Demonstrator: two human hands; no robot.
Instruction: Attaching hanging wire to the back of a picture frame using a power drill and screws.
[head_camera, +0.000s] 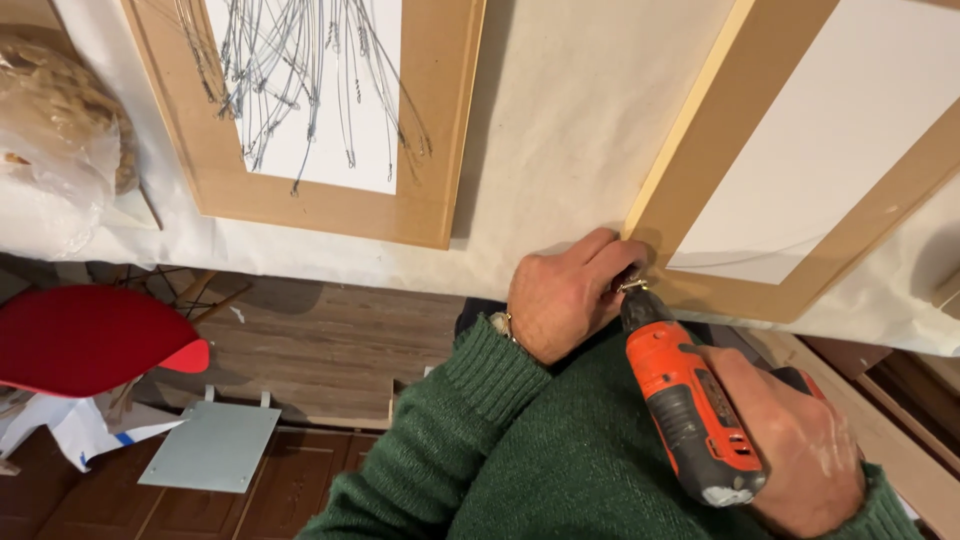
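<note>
My right hand (800, 450) grips an orange and black cordless drill (690, 405), its tip set against the near corner of a light wooden picture frame (700, 290) lying on a cloth-covered table. My left hand (565, 290) is curled right beside the drill tip, fingers pinching a small metal fitting (632, 285) at the frame's corner. The frame holds a white panel (830, 140). Both arms wear green knit sleeves.
A second wooden frame (330, 205) with several thin wires (290, 70) lying on its white panel sits to the left. A plastic-wrapped bundle (55, 120) lies at the far left. Below the table edge are a red chair seat (90, 335) and a grey metal plate (212, 447) on the wooden floor.
</note>
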